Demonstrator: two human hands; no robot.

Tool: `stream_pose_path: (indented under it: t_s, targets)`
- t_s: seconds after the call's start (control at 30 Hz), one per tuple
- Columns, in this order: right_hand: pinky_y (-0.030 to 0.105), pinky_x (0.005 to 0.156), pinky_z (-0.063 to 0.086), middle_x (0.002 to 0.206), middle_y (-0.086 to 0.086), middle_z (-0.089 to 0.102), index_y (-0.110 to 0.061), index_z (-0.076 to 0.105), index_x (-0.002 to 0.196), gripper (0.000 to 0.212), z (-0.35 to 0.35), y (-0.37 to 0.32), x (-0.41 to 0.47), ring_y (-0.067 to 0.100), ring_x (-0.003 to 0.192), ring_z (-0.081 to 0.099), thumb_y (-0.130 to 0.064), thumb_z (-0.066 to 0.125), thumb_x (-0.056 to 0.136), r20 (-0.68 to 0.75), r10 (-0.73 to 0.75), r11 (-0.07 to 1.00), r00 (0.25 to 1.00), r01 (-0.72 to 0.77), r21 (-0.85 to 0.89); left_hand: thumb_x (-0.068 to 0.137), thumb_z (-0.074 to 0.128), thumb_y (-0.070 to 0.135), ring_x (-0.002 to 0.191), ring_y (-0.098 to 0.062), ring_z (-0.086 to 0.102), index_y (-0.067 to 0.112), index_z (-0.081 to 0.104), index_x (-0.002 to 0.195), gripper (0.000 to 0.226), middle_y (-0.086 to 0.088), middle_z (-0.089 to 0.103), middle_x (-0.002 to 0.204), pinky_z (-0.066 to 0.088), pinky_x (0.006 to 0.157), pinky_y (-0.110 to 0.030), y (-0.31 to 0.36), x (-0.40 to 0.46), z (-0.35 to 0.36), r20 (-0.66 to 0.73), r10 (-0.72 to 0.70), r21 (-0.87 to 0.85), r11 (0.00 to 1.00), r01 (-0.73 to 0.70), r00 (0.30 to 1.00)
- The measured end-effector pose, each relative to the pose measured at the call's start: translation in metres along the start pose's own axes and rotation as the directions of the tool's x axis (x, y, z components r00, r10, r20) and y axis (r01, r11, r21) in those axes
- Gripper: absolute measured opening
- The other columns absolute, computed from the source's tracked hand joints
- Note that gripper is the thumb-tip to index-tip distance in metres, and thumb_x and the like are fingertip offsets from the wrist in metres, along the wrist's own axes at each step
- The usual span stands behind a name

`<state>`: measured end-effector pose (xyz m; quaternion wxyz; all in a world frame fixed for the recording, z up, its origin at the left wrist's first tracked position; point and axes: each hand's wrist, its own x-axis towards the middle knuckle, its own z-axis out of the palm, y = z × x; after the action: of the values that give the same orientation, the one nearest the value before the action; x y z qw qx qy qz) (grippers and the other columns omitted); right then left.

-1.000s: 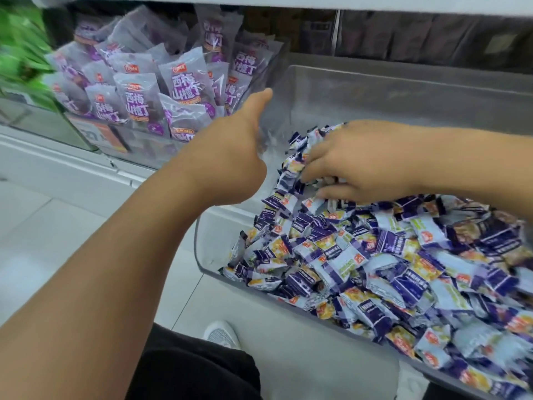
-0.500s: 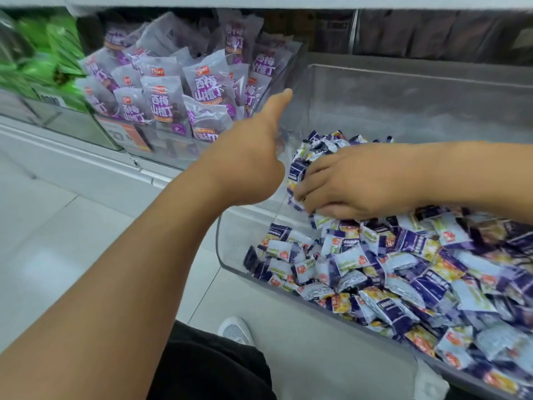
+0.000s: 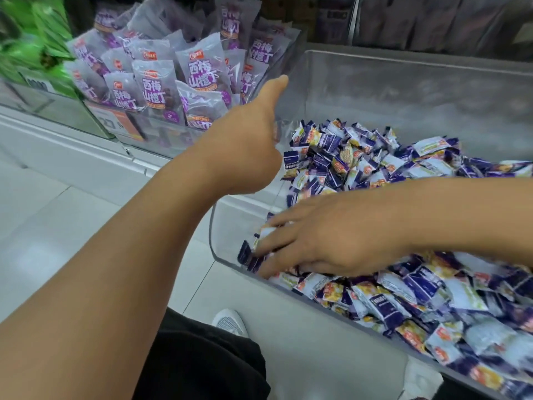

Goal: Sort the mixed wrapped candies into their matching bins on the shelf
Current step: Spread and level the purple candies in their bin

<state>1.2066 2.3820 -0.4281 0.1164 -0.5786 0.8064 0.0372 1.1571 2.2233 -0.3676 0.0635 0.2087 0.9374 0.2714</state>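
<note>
While the right hand (image 3: 331,241) lies flat on the small candies (image 3: 375,168), its fingers (image 3: 277,243) are straight and spread, pressing down on a few of them at the near left corner of the clear bin (image 3: 403,82). Its grip is loose and wraps around nothing. The candies are little pillow-shaped packs in dark purple and white, with yellow and orange spots. They fill the bin in a heap behind and to the right of that hand. They lie every which way, so their long sides point in no one direction.

The left hand (image 3: 242,151) is up and to the left of the right hand, at the bin's left wall. Its thumb sticks up and its fingers are curled in. I cannot tell if it holds anything.

Behind the left hand, bigger pale purple bags (image 3: 161,90) stand upright in the next bin. Green packs (image 3: 34,39) sit farther left.
</note>
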Motion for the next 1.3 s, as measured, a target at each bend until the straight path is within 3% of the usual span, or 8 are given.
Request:
stream_pose_path:
  t_s: [0.17,0.47,0.67,0.77,0.93,1.07,1.17,1.3]
  targets:
    - [0.048,0.107,0.041,0.135,-0.009,0.057,-0.037,0.063,0.121,0.031,-0.01,0.038,-0.017,0.026,0.126,0.052,-0.048,0.048,0.097,-0.106,0.104,0.953,0.989,-0.13,-0.273,0.088,0.049,-0.005,0.078,-0.023,0.068,0.039,0.006,0.155,0.091,-0.009,0.066,0.11,0.057,0.066,-0.05,-0.004,-0.001,0.001,-0.011,0.019,0.015,1.0,-0.019,1.0]
    - [0.042,0.101,0.044,0.135,-0.012,0.058,-0.033,0.057,0.135,0.039,-0.025,0.076,-0.038,0.015,0.124,0.049,-0.03,0.061,0.096,-0.076,0.314,0.95,0.947,-0.313,0.026,0.088,0.048,-0.006,0.079,-0.024,0.069,0.04,0.009,0.154,0.089,-0.006,0.066,0.112,0.059,0.069,-0.048,-0.005,0.002,0.0,-0.002,0.018,0.0,1.0,-0.018,1.0]
    - [0.03,0.107,0.035,0.156,-0.017,0.036,-0.036,0.046,0.145,0.05,-0.052,0.088,-0.059,0.014,0.135,0.044,-0.032,0.06,0.096,-0.155,0.472,0.879,0.868,-0.478,-0.002,0.089,0.048,-0.005,0.073,-0.027,0.071,0.045,0.01,0.152,0.089,-0.005,0.064,0.114,0.061,0.059,-0.045,-0.005,0.005,0.0,0.002,0.002,-0.029,1.0,-0.002,1.0]
    - [0.037,0.101,0.046,0.132,-0.016,0.059,-0.035,0.059,0.133,0.044,-0.063,0.057,-0.058,0.007,0.117,0.057,-0.046,0.065,0.091,-0.252,0.364,0.931,0.897,-0.354,0.086,0.087,0.048,-0.005,0.073,-0.028,0.071,0.046,0.011,0.151,0.089,-0.007,0.066,0.109,0.06,0.057,-0.046,-0.006,0.005,0.0,-0.005,-0.007,-0.03,1.0,0.007,1.0]
    - [0.031,0.091,0.048,0.111,-0.012,0.067,-0.02,0.071,0.11,0.025,-0.007,-0.001,-0.013,0.001,0.094,0.06,-0.032,0.06,0.092,0.001,0.076,0.922,0.997,-0.07,0.38,0.087,0.048,-0.005,0.074,-0.029,0.07,0.044,0.009,0.151,0.09,-0.012,0.067,0.109,0.06,0.061,-0.049,-0.006,0.003,0.001,-0.006,0.006,-0.017,1.0,-0.006,1.0]
    - [0.036,0.085,0.05,0.121,-0.002,0.063,-0.024,0.069,0.105,0.037,0.012,0.012,-0.009,0.021,0.102,0.061,-0.039,0.045,0.081,0.088,-0.025,0.992,0.996,0.014,0.123,0.088,0.047,-0.008,0.077,-0.034,0.07,0.043,0.007,0.153,0.092,-0.018,0.066,0.111,0.058,0.058,-0.052,-0.006,0.0,-0.001,0.01,0.009,-0.024,1.0,-0.008,1.0]
    - [0.04,0.09,0.049,0.13,-0.015,0.057,-0.042,0.062,0.121,0.034,-0.014,0.041,-0.021,0.016,0.123,0.05,-0.049,0.053,0.089,0.092,0.177,0.973,0.98,-0.161,-0.166,0.088,0.047,-0.007,0.075,-0.032,0.071,0.043,0.008,0.153,0.091,-0.016,0.066,0.111,0.059,0.058,-0.05,-0.005,0.001,0.0,0.009,0.013,-0.009,1.0,-0.013,1.0]
    - [0.034,0.093,0.037,0.142,-0.026,0.046,-0.046,0.053,0.134,0.043,-0.025,0.046,-0.029,0.006,0.134,0.034,-0.057,0.055,0.092,0.086,0.287,0.947,0.954,-0.27,-0.172,0.089,0.046,-0.005,0.071,-0.028,0.071,0.043,0.009,0.153,0.088,-0.012,0.066,0.109,0.061,0.058,-0.047,-0.005,0.004,0.0,-0.003,0.021,-0.006,1.0,-0.021,1.0]
